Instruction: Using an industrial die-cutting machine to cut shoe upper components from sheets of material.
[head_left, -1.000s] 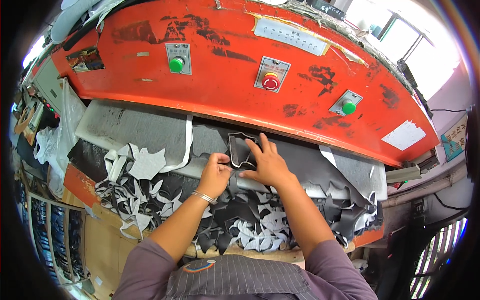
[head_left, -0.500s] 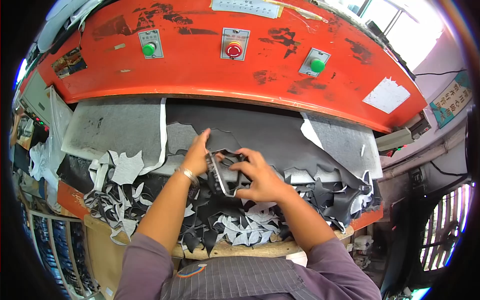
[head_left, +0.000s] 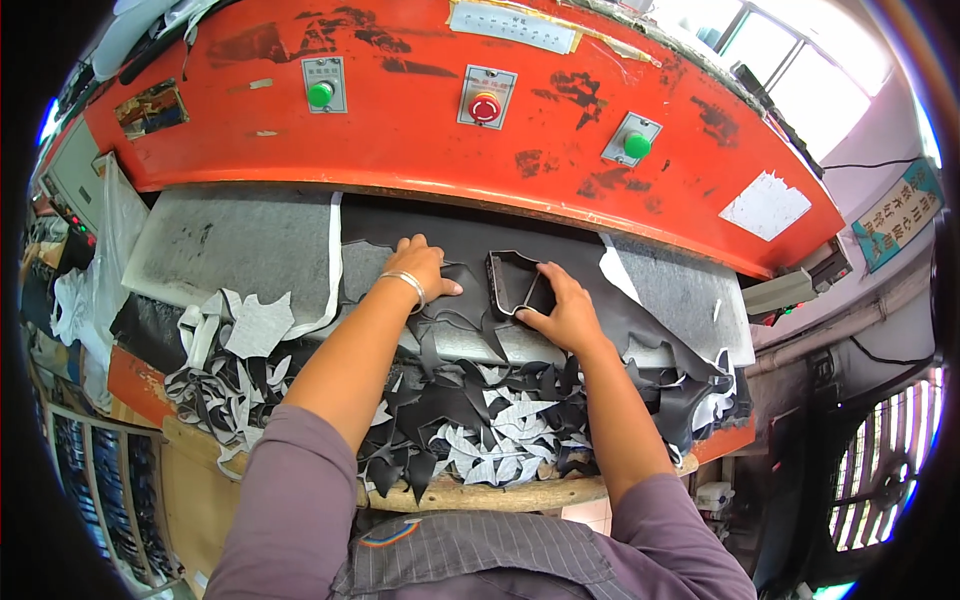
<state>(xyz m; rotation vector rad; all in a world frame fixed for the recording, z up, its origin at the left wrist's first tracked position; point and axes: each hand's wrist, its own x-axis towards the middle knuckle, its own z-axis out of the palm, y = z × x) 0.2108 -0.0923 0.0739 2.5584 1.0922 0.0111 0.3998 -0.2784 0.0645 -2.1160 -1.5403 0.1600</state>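
Observation:
A black sheet (head_left: 465,225) of leather-like material with a pale backing lies across the press bed. On its cut left part rests my left hand (head_left: 418,268), fingers and thumb apart, wearing a silver bangle. Jagged black cut edges hang down just right of that hand. My right hand (head_left: 568,312) grips the right side of a cutting die (head_left: 496,284), a metal frame with an open middle, between thumb and fingers. The die sits on the black sheet, right of my left hand.
Heaps of black and white offcuts (head_left: 500,435) cover the near edge above a wooden rail (head_left: 545,494). Behind stands the red press beam (head_left: 400,130) with a green button (head_left: 320,95), a red stop button (head_left: 485,107) and another green button (head_left: 637,145). Grey pads (head_left: 235,245) flank the sheet.
My hands have moved apart. The die, earlier held tilted between both hands, has gone right and down onto the sheet in my right hand. My left hand has come down on the sheet.

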